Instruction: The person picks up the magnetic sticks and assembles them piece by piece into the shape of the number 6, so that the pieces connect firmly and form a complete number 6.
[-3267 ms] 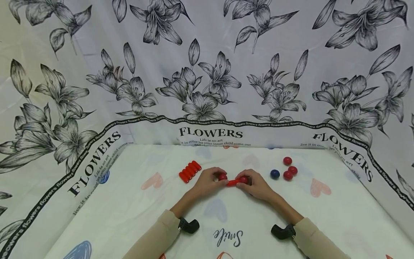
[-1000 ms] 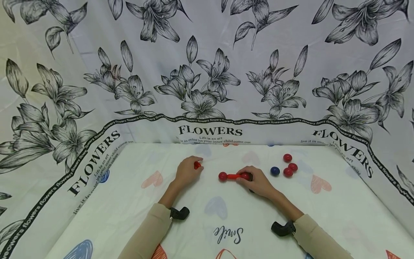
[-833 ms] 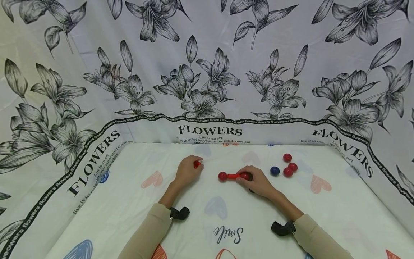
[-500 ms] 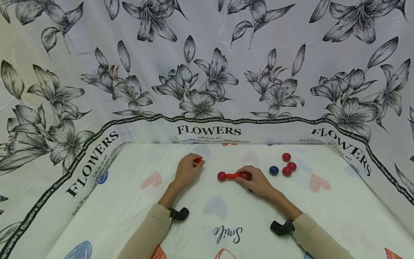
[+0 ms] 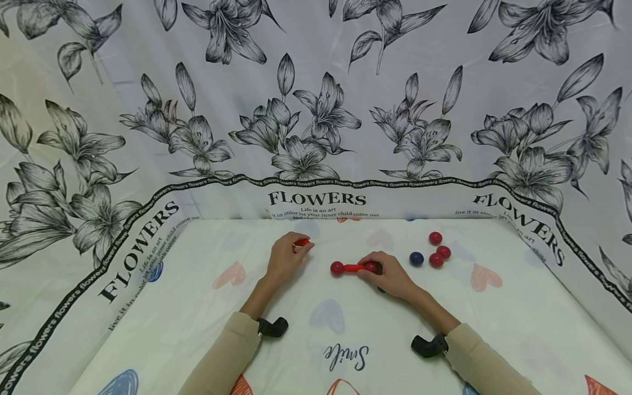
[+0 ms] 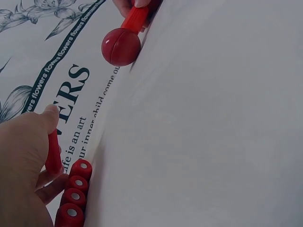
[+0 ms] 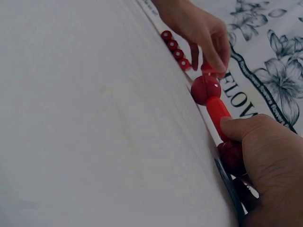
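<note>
My left hand (image 5: 285,257) pinches a red rod (image 6: 53,153) between thumb and fingers, at the left of the work area. Just below it, in the left wrist view, lies a row of several red rods (image 6: 75,195) with silvery round ends; the hand hides this row in the head view. At the middle, my right hand (image 5: 392,274) holds a joined piece: a red rod (image 5: 353,268) with a red ball (image 5: 337,268) at its left end and another red ball (image 7: 232,156) at its right end, partly covered by the fingers.
Right of my right hand lie a dark blue ball (image 5: 416,259) and three loose red balls (image 5: 435,238). A dark thing (image 7: 227,187) shows under the right hand, its kind unclear. A flower-print cloth (image 5: 316,137) hangs behind the white table cover (image 5: 197,307).
My left hand has let go of the joined piece, moved left to the rods and taken one, lately shifting slightly away from me. The right hand keeps its hold.
</note>
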`<state>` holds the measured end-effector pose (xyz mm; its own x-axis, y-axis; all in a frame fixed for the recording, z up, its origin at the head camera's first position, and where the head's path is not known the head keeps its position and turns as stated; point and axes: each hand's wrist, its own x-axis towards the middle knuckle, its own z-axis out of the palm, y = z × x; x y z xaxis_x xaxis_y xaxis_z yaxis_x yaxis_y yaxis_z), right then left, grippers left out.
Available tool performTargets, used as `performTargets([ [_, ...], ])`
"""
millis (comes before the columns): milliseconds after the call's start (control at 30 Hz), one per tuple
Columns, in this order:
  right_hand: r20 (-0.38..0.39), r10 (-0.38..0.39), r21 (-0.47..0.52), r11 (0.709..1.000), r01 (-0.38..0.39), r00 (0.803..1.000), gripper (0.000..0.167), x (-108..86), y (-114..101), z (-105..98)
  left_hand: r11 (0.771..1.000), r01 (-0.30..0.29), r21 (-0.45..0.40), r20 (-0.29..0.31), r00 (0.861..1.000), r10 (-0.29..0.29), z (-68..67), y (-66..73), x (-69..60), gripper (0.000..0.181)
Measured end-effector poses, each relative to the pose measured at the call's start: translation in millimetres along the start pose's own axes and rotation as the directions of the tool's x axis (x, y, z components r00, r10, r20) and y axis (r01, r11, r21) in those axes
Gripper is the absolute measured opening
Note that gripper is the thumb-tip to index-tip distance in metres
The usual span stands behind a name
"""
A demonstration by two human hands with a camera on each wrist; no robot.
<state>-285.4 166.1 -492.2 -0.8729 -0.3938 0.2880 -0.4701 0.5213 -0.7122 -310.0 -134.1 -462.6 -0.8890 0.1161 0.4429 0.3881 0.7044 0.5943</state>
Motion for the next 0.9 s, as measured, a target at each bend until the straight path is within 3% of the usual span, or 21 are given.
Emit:
performTargets([
  [467,0.010,0.006,0.003,1.000,-0.006,1.000,0.026,-0.4,-3.0,-0.9,0.996,-0.018,-0.090,-0.026,1.000,0.015,-0.9,-1.2,0.9,0.031],
  [900,0.006,0.006,-0.001,1.000,-0.006,1.000,0.025,0.0,-3.8,-1.0,0.998,0.007,-0.061,0.033,0.999,-0.005,-2.9,-3.5,1.0,0.032],
])
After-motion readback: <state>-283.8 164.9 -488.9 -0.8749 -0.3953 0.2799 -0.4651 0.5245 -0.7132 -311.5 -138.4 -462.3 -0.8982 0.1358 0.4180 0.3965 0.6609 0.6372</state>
